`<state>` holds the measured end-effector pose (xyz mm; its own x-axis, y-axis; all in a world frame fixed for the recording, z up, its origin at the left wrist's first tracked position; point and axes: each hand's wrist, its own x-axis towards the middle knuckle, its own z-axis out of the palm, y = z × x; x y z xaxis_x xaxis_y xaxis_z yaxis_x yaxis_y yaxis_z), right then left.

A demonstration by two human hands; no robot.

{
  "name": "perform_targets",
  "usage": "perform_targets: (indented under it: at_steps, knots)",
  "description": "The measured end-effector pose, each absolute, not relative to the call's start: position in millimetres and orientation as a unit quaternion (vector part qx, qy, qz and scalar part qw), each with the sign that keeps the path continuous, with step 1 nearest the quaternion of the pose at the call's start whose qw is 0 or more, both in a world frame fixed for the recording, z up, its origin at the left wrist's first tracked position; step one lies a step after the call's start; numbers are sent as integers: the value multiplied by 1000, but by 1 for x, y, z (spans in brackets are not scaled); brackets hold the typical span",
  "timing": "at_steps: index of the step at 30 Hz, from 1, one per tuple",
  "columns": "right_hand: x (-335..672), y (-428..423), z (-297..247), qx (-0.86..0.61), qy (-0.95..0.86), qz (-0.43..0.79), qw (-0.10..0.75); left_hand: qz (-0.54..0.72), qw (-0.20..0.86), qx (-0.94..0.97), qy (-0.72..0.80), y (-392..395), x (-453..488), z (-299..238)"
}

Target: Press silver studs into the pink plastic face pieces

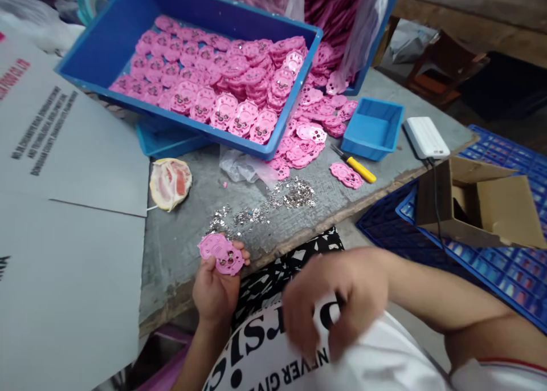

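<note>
My left hand (217,293) holds a flat pink plastic piece (221,254) with a wavy edge, thumb on top and fingers beneath. Small shiny metal bits sit in holes near its lower right end. Over the lap, in front of the white shirt, my right hand (337,300) is blurred by motion. Its thumb and bent fingers are apart, with nothing visible between them. Small silver metal pieces (294,192) lie scattered on the grey table (179,265) just beyond the left hand.
A large blue tray (188,117) holds rows and stacks of similar pink pieces. More pink pieces (303,149) spill beside it. Near the right edge are a yellow-handled screwdriver (361,168), a small blue bin (371,129) and a white power bank (426,137). Half a citrus fruit (171,183) lies left.
</note>
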<state>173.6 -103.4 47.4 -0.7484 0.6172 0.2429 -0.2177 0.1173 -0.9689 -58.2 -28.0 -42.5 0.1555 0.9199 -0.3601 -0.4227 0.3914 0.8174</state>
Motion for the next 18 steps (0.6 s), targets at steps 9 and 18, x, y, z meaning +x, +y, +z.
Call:
perform_targets:
  at_steps: [9,18]
  knots:
    - [251,-117,-56,-723,-470,225,455,473,725,275,420,-27,-60,-43]
    - [253,-99,-64,-764,-493,149,389,474,723,300,403,-26,-61,-46]
